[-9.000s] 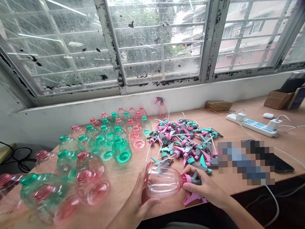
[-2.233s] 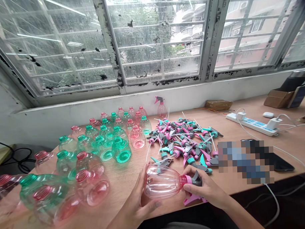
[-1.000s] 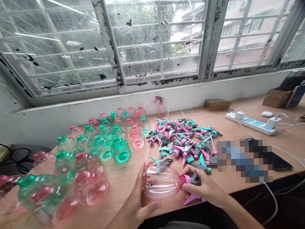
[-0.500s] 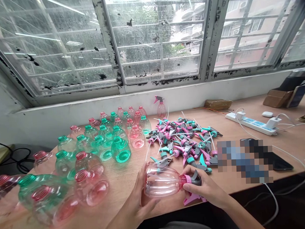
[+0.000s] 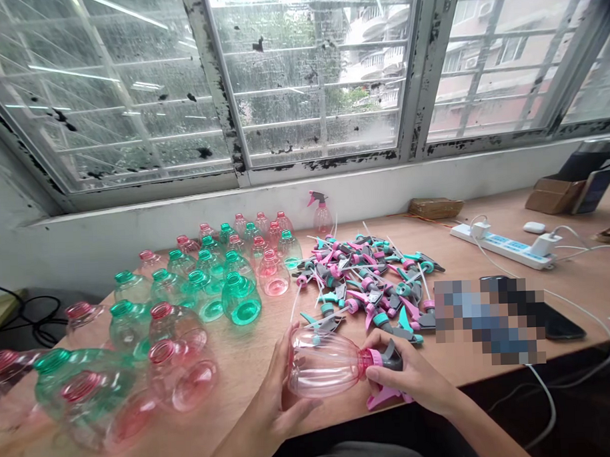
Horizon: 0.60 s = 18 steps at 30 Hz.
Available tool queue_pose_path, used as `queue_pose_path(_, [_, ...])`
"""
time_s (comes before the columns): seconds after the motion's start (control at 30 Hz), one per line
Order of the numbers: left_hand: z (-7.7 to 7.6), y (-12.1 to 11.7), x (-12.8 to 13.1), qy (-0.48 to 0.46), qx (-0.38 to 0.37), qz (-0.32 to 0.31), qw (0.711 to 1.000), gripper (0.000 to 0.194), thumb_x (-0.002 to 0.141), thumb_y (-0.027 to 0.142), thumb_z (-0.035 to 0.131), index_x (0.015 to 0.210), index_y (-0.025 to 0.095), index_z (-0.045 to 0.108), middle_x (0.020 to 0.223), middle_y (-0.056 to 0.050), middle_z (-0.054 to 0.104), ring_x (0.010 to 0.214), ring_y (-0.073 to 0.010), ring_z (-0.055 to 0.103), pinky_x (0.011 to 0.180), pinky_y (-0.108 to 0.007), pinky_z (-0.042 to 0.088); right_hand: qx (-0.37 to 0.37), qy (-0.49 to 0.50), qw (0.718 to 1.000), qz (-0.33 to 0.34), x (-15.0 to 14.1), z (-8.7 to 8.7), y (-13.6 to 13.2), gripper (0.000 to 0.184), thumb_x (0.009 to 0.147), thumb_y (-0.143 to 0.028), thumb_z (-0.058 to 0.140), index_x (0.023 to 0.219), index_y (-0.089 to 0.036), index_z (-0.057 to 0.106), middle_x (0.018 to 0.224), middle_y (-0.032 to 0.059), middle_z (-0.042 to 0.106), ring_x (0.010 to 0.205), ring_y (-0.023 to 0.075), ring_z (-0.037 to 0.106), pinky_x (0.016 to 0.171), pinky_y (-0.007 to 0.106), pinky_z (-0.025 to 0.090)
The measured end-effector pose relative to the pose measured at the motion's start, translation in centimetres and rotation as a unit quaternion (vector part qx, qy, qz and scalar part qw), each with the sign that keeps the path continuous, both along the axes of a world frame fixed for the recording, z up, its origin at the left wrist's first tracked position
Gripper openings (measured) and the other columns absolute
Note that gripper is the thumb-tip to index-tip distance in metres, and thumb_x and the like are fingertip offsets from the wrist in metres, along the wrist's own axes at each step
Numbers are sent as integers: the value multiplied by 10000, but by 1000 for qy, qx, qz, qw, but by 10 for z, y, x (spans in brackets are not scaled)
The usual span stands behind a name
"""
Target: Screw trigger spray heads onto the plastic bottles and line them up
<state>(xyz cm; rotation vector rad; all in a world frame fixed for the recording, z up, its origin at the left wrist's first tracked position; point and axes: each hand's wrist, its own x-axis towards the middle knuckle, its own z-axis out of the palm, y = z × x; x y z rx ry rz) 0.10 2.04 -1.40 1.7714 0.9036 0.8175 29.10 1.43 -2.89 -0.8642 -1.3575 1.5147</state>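
A clear pink spray bottle (image 5: pixel 326 364) lies sideways between my hands above the table's front edge, its neck pointing right. My left hand (image 5: pixel 278 389) cups the base, thumb below and fingers behind it. At the neck, the fingers of my right hand (image 5: pixel 413 371) are closed around the pink collar of the grey-and-pink trigger sprayer (image 5: pixel 388 357), which sits on the bottle's mouth. Just behind is a heap of loose trigger sprayers (image 5: pixel 366 273) in pink, teal and grey, with thin white tubes.
Several open pink and green bottles (image 5: pixel 242 301) stand on the left of the wooden table (image 5: pixel 250 364). By the wall stands a bottle with a sprayer fitted (image 5: pixel 322 218). A power strip (image 5: pixel 506 247), white cables and a dark phone (image 5: pixel 558 319) lie at the right.
The bottle has turned slightly in my left hand. Both hands stay in nearly the same place, and the other things on the table have not moved.
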Motion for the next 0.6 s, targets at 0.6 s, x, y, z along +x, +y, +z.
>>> queue_pose_path(0.6, [8,-3,1,-18,-19,-13,1000,886,967,361,676,1632,383,90,1764,-47,81,1612,-321,126,1316,-499,166,-12,-2,1000,-9,-3,4,-1,377,840,-441,853,967,-205,588,732,-41,687,631,159,683,633,261,513])
